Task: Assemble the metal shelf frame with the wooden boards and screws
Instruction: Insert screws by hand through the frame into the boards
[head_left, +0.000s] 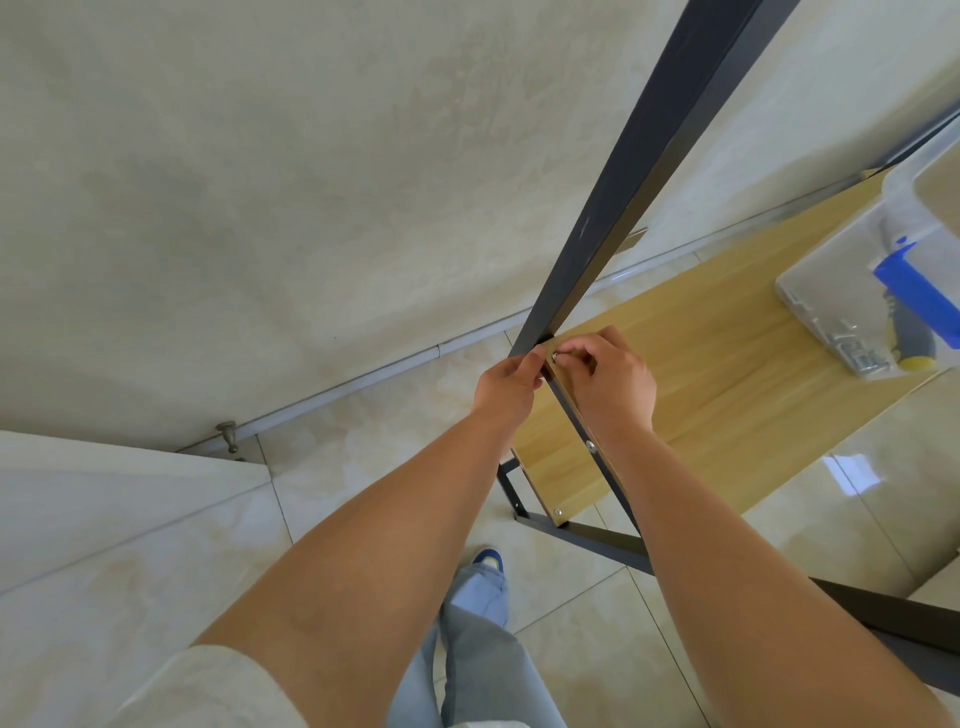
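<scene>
Your left hand (506, 382) grips the dark metal upright post (631, 171); beside it, your right hand (613, 379) pinches a small silver screw (555, 356) at the light wooden board (727, 374).

The wooden board (727, 374) carries a clear plastic box (852, 291); the frame stands on tiled floor (363, 467).

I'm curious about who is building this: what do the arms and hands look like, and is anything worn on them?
Both forearms are bare. The left hand and right hand wear no gloves, rings or watch. A short, pale cream sleeve covers the left upper arm; no right sleeve is in view.
</scene>
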